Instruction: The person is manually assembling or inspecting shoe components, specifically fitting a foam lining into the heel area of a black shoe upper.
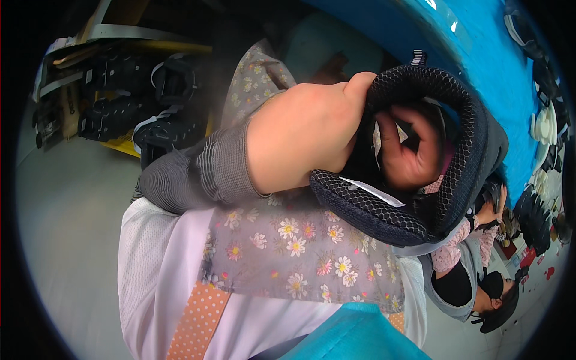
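Black mesh shoe (451, 180), right of centre in frame, held up off the desk, opening toward the camera. Left hand (312, 129) comes in from the left, clamped on the collar's left edge, thumb at the rim; likely a pinch there to keep the soft mouth from folding. Other hand, probably the right (411, 165), shows through the opening, fingers curved; seems to back the shoe from inside, maybe to keep it spread. Can't tell whether those fingers grip anything. Padded flap (369, 210) with white label (373, 192) hangs at the lower side of the opening; striped pull loop (419, 57) sticks up at top.

Below: floral apron (294, 240) over the lap, shoe held just above it, probably for close work. Blue desk (396, 27) upper right; pale pieces (544, 129) along the far right edge, likely set within reach. Upper left: black shoes (177, 78) grouped around a yellow tray (123, 146), presumably batched. Lower right: masked co-worker (459, 285).
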Tool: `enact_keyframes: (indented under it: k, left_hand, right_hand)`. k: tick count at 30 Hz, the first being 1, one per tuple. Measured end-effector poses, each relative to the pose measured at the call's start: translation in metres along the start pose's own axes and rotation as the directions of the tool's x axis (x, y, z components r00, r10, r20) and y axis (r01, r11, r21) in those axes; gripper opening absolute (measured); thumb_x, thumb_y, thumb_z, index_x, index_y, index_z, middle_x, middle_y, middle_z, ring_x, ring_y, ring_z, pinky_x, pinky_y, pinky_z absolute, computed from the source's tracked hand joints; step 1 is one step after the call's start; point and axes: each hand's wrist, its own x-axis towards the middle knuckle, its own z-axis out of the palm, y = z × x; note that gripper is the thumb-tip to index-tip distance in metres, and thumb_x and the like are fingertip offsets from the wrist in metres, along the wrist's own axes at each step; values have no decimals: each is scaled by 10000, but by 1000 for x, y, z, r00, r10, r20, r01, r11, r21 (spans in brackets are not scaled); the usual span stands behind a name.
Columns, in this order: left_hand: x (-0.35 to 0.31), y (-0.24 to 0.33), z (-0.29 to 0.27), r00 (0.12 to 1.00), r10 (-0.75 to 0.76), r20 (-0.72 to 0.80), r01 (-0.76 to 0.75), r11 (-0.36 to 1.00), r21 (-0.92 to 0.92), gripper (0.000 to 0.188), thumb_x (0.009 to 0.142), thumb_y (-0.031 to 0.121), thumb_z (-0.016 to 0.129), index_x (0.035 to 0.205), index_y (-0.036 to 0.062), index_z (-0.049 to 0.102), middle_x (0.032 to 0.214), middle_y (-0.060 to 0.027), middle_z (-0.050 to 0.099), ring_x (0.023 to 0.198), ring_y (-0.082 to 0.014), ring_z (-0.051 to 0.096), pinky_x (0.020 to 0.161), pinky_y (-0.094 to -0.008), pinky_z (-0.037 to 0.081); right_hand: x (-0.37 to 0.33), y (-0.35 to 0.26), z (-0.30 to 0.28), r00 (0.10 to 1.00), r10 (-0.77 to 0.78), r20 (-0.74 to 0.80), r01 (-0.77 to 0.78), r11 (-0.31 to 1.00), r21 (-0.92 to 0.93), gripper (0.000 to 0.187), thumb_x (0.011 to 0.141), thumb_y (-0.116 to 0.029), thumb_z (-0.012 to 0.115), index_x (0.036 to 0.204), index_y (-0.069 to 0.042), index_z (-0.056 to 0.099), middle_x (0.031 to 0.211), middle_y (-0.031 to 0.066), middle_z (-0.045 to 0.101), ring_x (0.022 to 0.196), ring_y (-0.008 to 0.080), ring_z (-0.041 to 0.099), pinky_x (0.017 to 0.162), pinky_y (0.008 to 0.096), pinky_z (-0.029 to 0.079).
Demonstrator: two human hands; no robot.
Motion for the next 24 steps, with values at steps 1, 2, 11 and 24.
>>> enact_keyframes:
  k: [1, 2, 11, 24]
  left_hand:
    - [0, 0, 0, 1000, -15, 19, 15, 1000, -8, 545, 709, 54, 631, 1161, -149, 403, 734, -216, 620, 742, -360, 636, 623, -419, 513]
    - [0, -1, -1, 1000, -16, 21, 16, 1000, -9, 545, 709, 54, 631, 1161, -149, 403, 734, -216, 620, 742, -360, 636, 623, -419, 513]
    - [2, -6, 4, 996, 49, 78, -55, 995, 85, 703, 648, 42, 680, 1223, -198, 356, 789, -233, 620, 772, -371, 632, 629, -410, 515]
    - [6, -12, 8, 993, -62, 97, 73, 991, -116, 555, 709, 36, 632, 1187, -112, 390, 783, -227, 629, 772, -402, 628, 644, -438, 511]
  right_hand:
    - [2, -2, -1, 1000, 24, 5, -24, 998, -56, 211, 748, 81, 713, 929, -2, 645, 916, 149, 661, 842, 270, 640, 822, 348, 487]
    - [4, -3, -2, 1000, 27, 6, -26, 998, -55, 211, 748, 81, 713, 929, -2, 645, 916, 149, 661, 842, 270, 640, 822, 348, 487]
    - [-1, 16, -11, 997, 48, 61, -44, 997, -70, 279, 707, 60, 716, 971, 10, 640, 899, 122, 652, 826, 276, 629, 765, 360, 508]
    - [8, 3, -7, 953, 281, 110, -251, 941, -227, 94, 758, -102, 697, 752, -40, 627, 671, 104, 606, 622, 230, 604, 628, 303, 478]
